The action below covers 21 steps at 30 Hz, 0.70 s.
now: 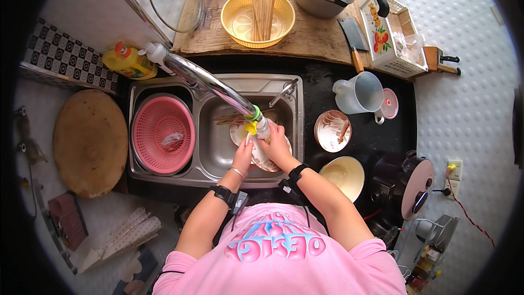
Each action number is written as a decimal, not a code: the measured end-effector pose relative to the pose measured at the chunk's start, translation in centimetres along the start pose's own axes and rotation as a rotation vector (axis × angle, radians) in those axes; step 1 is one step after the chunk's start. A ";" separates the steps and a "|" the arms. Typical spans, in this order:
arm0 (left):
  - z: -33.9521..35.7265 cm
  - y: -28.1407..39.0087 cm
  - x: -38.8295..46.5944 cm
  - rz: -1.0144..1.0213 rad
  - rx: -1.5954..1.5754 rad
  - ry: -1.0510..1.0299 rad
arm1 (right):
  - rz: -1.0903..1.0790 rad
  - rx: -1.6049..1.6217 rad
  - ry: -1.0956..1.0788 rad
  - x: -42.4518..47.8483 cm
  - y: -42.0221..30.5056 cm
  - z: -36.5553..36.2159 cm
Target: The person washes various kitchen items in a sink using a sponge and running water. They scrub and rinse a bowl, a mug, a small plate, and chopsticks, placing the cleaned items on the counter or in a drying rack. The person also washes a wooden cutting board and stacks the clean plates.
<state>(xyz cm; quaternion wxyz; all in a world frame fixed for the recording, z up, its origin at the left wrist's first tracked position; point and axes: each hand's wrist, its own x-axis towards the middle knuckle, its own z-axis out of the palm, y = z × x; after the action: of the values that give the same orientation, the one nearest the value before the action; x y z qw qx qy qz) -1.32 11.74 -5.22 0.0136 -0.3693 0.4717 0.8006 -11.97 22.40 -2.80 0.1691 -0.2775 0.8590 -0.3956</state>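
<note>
Over the right basin of the steel sink point(217, 153), my left hand point(243, 156) grips the left rim of a white patterned dish point(262, 157). My right hand point(279, 148) is curled at the dish's right side, just below the faucet's clear nozzle point(264, 130); its fingertips are partly hidden, so its hold is unclear. The chrome faucet point(217, 84) reaches over both hands and has a yellow tab point(251, 127) near its end. Beneath them in the basin lie another patterned bowl point(237, 130) and several wooden chopsticks point(226, 119).
A pink colander point(163, 133) fills the left basin. On the right counter stand stacked bowls point(332, 131), a plastic jug point(360, 92), a cream basin point(344, 178) and an electric cooker point(403, 188). A cleaver point(354, 35) and a yellow basket point(258, 18) sit on the board behind.
</note>
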 end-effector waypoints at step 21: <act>1.5 5.1 -1.9 -0.137 -0.185 0.002 | 0.318 0.537 -0.508 0.3 -2.6 -0.1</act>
<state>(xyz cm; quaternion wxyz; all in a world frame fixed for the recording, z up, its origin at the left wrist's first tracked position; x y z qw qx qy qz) -2.68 10.65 0.17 0.0336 -0.4012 0.3692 0.8376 -11.40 20.86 -0.78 0.5016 -0.1760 0.6881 -0.4938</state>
